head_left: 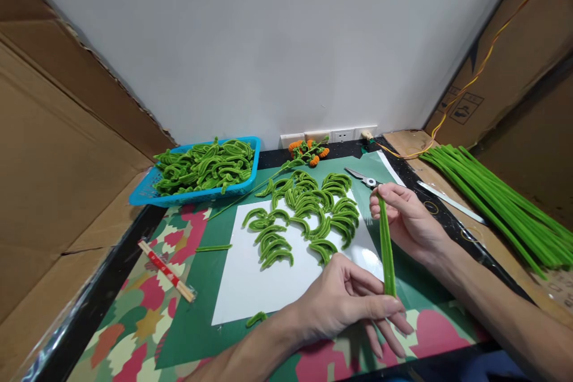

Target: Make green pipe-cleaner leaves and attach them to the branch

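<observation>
A short bundle of green pipe cleaners (386, 245) stretches nearly upright between my two hands. My left hand (347, 301) pinches its lower end between thumb and fingers, the other fingers loosely spread below. At the upper end, my right hand (405, 215) is closed round it with thumb and fingertips. A pair of small shears (369, 181) shows just beyond my right hand, blades pointing left; its handles are hidden, so I cannot tell if that hand touches it. Many curved green pipe-cleaner pieces (308, 206) lie in rows on a white sheet (233, 283) left of my hands.
A blue basket (257, 158) heaped with bent green pieces stands back left. An orange-flowered stem (308, 152) lies by the wall. Long green pipe cleaners (496, 209) rest at right beside a pale strip (452, 202). Wrapped chopsticks (165, 271) lie at left on the patterned cloth (129, 325).
</observation>
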